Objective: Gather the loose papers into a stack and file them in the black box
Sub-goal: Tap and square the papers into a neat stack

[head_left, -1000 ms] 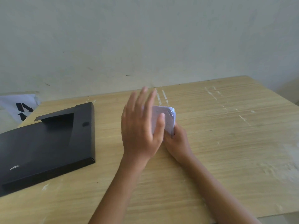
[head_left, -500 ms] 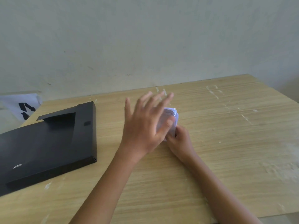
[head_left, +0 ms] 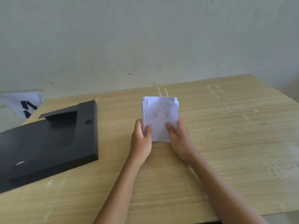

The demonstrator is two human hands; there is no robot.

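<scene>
Both hands hold the stack of papers (head_left: 159,120) upright on its bottom edge at the middle of the wooden table (head_left: 226,143): the left hand (head_left: 141,139) clasps its left side, the right hand (head_left: 179,138) its right, thumbs pressed on the handwritten front sheet. The black box (head_left: 48,143) lies flat to the left, well apart

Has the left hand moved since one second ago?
Yes. The left hand dropped from covering the paper stack to gripping its left edge, nearer the black box.
</scene>
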